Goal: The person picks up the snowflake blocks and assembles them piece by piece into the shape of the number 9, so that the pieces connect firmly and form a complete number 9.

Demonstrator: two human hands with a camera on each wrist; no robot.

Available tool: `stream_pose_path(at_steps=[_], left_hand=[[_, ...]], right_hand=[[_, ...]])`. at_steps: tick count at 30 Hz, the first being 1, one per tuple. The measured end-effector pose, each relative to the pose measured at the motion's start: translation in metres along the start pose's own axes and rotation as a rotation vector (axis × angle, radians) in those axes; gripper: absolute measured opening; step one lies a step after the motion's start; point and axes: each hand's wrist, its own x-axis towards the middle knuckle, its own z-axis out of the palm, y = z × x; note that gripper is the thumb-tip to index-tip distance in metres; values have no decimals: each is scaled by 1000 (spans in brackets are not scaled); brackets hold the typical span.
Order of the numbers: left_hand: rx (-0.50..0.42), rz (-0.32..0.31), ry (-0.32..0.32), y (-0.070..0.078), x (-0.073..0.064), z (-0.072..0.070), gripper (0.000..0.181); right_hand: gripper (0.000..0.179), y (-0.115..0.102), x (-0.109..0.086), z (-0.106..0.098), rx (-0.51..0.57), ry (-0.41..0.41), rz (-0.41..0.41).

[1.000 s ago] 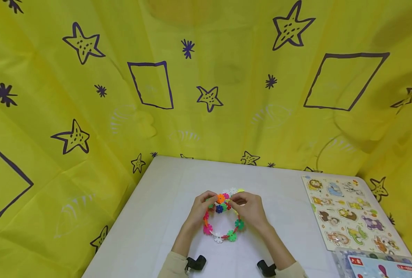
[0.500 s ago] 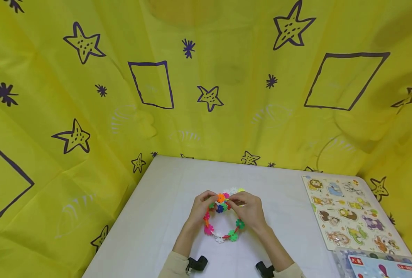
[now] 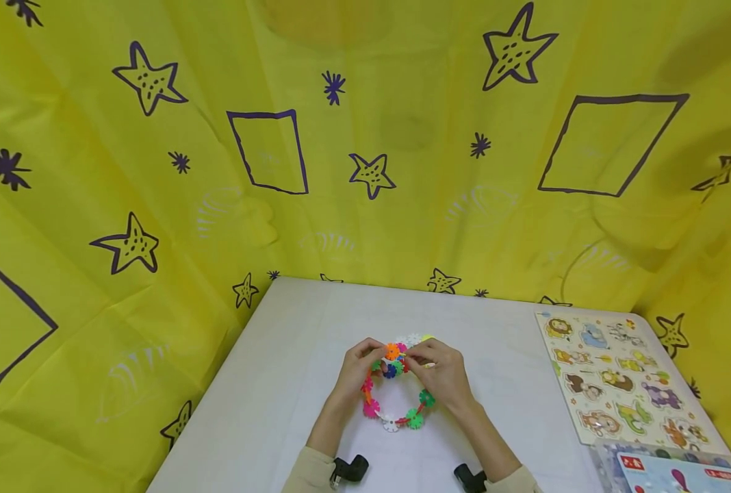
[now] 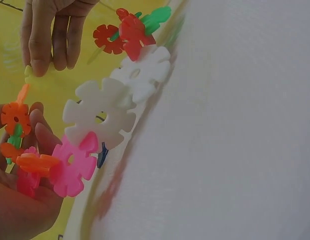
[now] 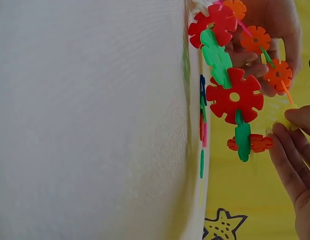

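Both hands hold up a looped chain of slotted, flower-shaped plastic discs (image 3: 415,419), in red, green, white, pink and orange. My left hand (image 3: 353,375) grips the chain beside an orange disc (image 3: 392,351). In the left wrist view its fingers curl behind orange and pink discs (image 4: 72,165). My right hand (image 3: 448,373) pinches a pale yellow disc (image 5: 281,118) between thumb and fingertips. An orange disc edge meets that yellow disc, which the fingers partly hide. Red and green discs (image 5: 235,96) hang at the chain's other end, near the right hand.
Loose discs, among them a dark blue disc (image 3: 390,370) and a white disc (image 3: 412,339), lie on the white table (image 3: 316,315) behind the chain. An animal puzzle board (image 3: 624,380) and a clear box (image 3: 680,472) are on the right. Yellow cloth (image 3: 402,226) hangs around the table.
My right fingers have shifted slightly, and a pale yellow edge now shows below them. The near side of the chain has moved a little to the right. My left hand stays nearly still.
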Motion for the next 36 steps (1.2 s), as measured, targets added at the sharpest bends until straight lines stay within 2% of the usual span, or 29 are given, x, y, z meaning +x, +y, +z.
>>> stream_pose_path(at_steps=[10, 20, 26, 30, 34, 36], left_hand=[[26, 14, -1, 0, -1, 2, 28], [-4, -8, -17, -6, -2, 4, 29], [18, -5, -53, -1, -3, 1, 27], [14, 2, -54, 2, -2, -1, 28], [6, -5, -26, 5, -3, -5, 28], [10, -10, -15, 7, -2, -8, 28]], right_hand=[[20, -1, 1, -1, 23, -9, 11], [26, -2, 0, -1, -71, 18, -104], [26, -2, 0, 1, -69, -11, -106], [23, -2, 3, 0, -45, -73, -49], [26, -1, 8, -5, -41, -140, 74], [27, 1, 11, -9, -67, -142, 145]])
